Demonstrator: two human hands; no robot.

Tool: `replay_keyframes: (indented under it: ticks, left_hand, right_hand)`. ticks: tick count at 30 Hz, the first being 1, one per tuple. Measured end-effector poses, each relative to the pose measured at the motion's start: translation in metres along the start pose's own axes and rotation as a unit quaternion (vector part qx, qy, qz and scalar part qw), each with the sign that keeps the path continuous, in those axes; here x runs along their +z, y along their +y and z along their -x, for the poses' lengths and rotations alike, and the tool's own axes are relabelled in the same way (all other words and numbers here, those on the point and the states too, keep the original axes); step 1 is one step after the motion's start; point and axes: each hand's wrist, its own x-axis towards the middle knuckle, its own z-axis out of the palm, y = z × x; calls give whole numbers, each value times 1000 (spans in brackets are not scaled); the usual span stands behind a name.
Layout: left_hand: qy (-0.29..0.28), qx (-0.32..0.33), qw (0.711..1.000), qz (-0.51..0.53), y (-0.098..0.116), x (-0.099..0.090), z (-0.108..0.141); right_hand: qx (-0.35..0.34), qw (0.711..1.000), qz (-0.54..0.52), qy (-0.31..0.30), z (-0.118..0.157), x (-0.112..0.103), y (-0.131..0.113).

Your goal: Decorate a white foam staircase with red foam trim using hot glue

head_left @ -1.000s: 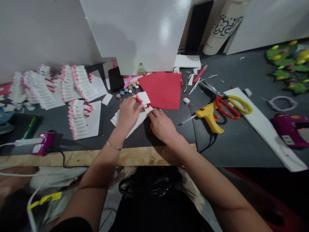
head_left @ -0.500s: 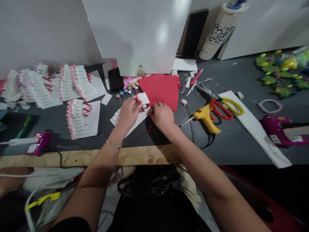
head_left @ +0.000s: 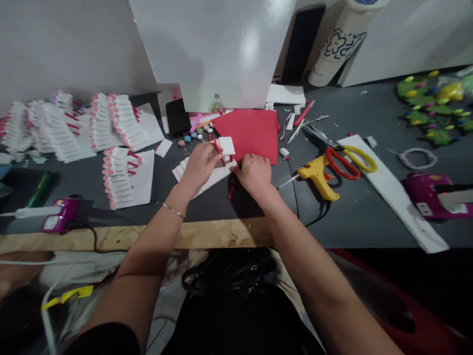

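Observation:
My left hand (head_left: 201, 161) pinches a thin red strip (head_left: 219, 149) beside a small white square (head_left: 226, 146). My right hand (head_left: 253, 173) rests at the lower edge of a red sheet (head_left: 251, 133), its fingers bent and close together; anything beneath them is hidden. Between the hands lies a white sheet (head_left: 216, 178), with a stepped stack of white pieces at its left side. A short red piece (head_left: 231, 192) lies on the dark table just below the right hand.
Yellow glue gun (head_left: 316, 176), scissors (head_left: 343, 162) and a long white strip (head_left: 399, 197) lie to the right. Finished-looking white and red pieces (head_left: 120, 178) stand left. Small coloured balls (head_left: 193, 134) lie behind the left hand. A white bottle (head_left: 342, 44) is at the back.
The view has shifted slightly. My left hand still holds the red strip, and my right hand's fingers now lie flatter at the red sheet's edge.

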Motion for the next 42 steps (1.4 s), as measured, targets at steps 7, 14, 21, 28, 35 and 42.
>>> replay_keyframes:
  ticks: [7,14,21,28,35,42]
  left_hand:
    - [11,15,999,-29,-2,3,0]
    - [45,-17,997,-55,-2,8,1]
    - [51,-16,997,-63,-7,9,1]
    - [47,8,995,-90,-15,8,-1]
    - [63,31,991,-111,-15,10,0]
    - [81,36,991,-101,-17,12,1]
  right_hand:
    - [14,999,-27,34,2,9,2]
    - [20,999,-41,14,0,3,2]
    - [20,998,-60,4,2,-3,2]
    - [-31,987,-142,60,3,2,3]
    - [-46,979,-181,75,2,12,-6]
    - [-45,978,-183,90,-3,17,-13]
